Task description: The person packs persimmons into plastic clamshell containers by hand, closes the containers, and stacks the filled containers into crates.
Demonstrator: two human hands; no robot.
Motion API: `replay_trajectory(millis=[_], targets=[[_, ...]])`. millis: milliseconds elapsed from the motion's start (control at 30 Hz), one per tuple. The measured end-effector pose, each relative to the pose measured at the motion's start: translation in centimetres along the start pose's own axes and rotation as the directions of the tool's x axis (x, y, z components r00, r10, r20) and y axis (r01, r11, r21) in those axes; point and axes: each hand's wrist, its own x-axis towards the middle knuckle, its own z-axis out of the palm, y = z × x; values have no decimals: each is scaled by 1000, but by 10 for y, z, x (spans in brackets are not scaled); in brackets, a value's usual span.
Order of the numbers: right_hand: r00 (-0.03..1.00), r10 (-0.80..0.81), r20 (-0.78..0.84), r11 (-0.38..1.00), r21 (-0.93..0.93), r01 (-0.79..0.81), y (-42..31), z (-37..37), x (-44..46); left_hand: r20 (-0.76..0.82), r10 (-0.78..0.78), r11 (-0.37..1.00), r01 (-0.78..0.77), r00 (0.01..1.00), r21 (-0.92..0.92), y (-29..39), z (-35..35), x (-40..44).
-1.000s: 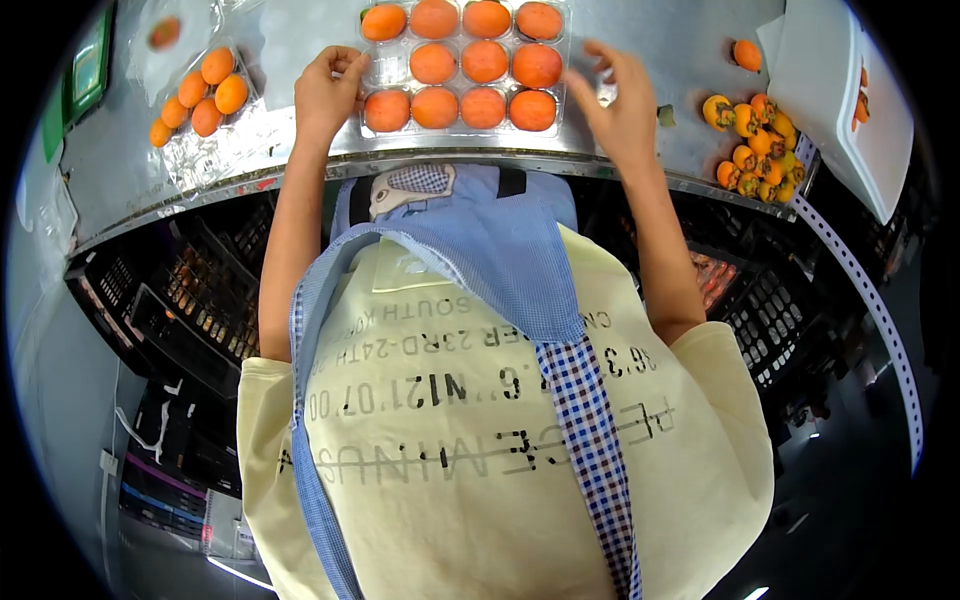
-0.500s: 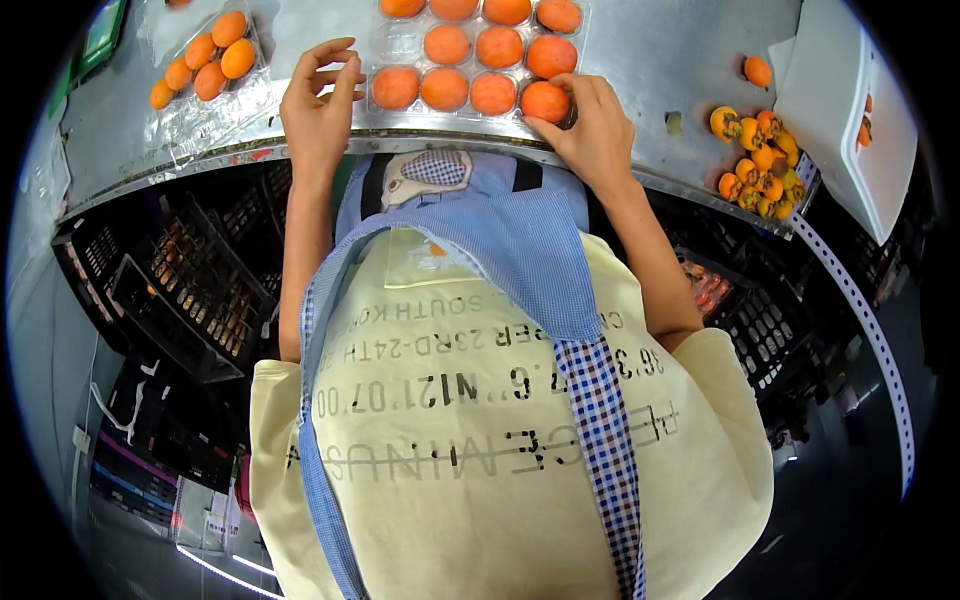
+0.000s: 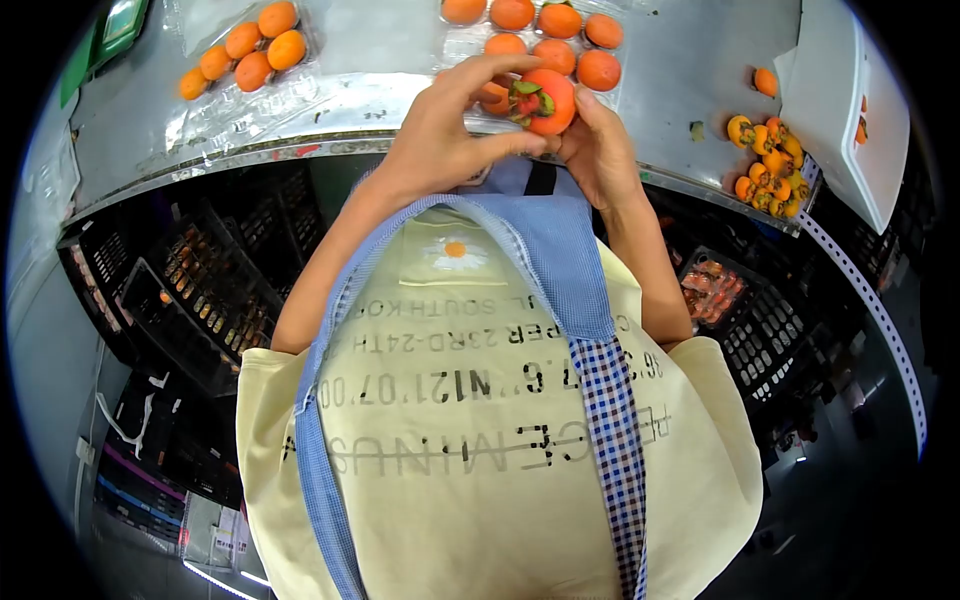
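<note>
An orange persimmon [image 3: 543, 102] with a green-brown leafy calyx is raised over the near edge of a clear plastic tray [image 3: 466, 45]. My right hand [image 3: 602, 145] grips its right side. My left hand [image 3: 440, 130] curls round its left side, fingers along the top and thumb below, so both hands are on the fruit. Rows of persimmons [image 3: 556, 55] sit in the tray with no leaves showing on most. My left hand covers part of the front row.
Another clear tray holding several persimmons [image 3: 253, 70] lies at the left of the metal table [image 3: 380, 90]. Yellow-orange persimmons with calyxes [image 3: 770, 165] are piled at the right, beside a white bin [image 3: 850, 110]. Black crates [image 3: 200, 270] stand below the table.
My right hand has lifted the near-right persimmon from the tray and its calyx now shows. My left hand has come right from the tray's left side to the fruit. The view has shifted slightly.
</note>
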Motion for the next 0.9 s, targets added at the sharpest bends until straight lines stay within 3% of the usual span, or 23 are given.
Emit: replay_trajectory(millis=[200, 400, 467, 600, 700, 800, 900], targets=[[992, 71, 100, 997, -16, -70, 18, 13, 13, 18, -46, 999, 46, 999, 4, -18, -25, -4], [979, 203, -32, 964, 184, -194, 13, 32, 15, 72, -92, 990, 99, 993, -98, -17, -28, 0], [979, 203, 30, 952, 226, -205, 11, 31, 16, 113, -179, 959, 199, 977, -203, -18, -27, 2], [966, 226, 124, 937, 243, -250, 11, 22, 21, 119, -242, 952, 260, 963, -163, -18, -28, 8], [974, 211, -78, 976, -41, -215, 7, 19, 22, 57, -238, 965, 242, 970, -101, -16, -28, 11], [980, -164, -113, 956, -263, 129, 10, 16, 25, -47, -134, 991, 134, 990, -4, -8, -24, 16], [875, -485, -6, 745, -527, 410, 5, 27, 24, -114, 62, 991, -47, 992, 128, -11, -20, 19]])
